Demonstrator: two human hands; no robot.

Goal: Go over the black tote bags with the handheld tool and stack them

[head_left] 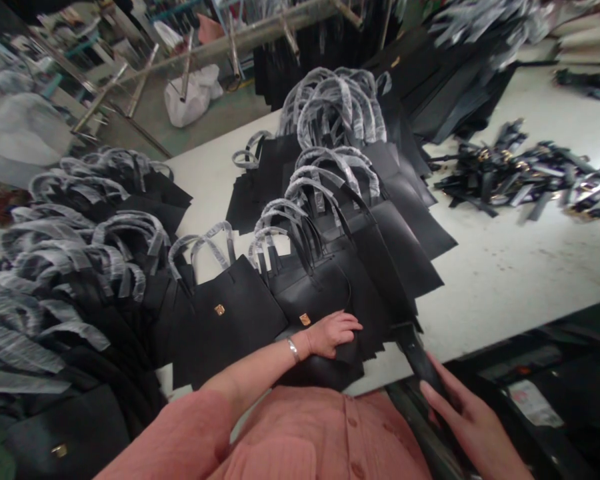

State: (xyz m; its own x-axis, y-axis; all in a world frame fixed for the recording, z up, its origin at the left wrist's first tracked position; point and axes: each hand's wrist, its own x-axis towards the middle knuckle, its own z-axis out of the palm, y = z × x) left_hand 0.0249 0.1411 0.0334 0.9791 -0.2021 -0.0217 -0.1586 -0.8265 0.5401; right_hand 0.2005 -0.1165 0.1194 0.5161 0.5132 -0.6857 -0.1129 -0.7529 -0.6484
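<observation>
My left hand (333, 333) rests on the front of a black handbag (300, 287) with a small gold clasp. Its fingers are stretched out over the bag's right side. Down at the table's front edge, my right hand (463, 407) is closed around a black strap (420, 360), thumb on one side and fingers on the other. The strap's upper end reaches the right edge of the bag stack; its lower part is hidden by the hand. Beside the left forearm lies another black handbag (230, 307), also with a gold clasp and plastic-wrapped handles.
Black bags with wrapped handles (80, 253) crowd the left side. More stacked bags (340, 120) stand behind. A heap of black straps with gold fittings (510, 173) lies on the white table (505, 267). Metal rails and a white sack (193, 97) are beyond.
</observation>
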